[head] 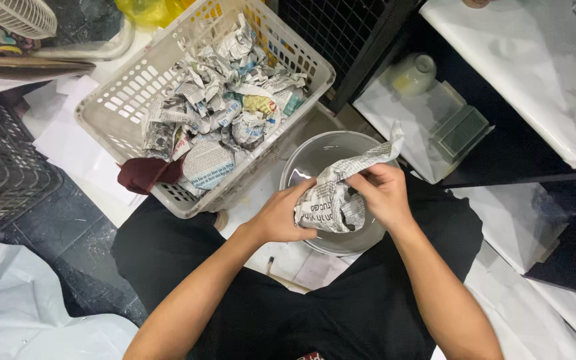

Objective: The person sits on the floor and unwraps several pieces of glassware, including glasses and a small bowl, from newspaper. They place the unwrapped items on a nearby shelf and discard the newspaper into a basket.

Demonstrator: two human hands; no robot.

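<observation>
A bundle wrapped in newspaper is gripped between both hands above a round glass bowl, which rests on the floor between the person's knees. The left hand is curled around the bundle's left side, fingers closed on the paper, while the right hand is clasped over its upper right, a loose flap of paper standing up past the fingertips. What is wrapped inside cannot be made out, being fully covered. Just to the left of the bowl a white plastic basket is seen, filled with more crumpled newspaper bundles, and a dark red cloth is draped over its near corner.
</observation>
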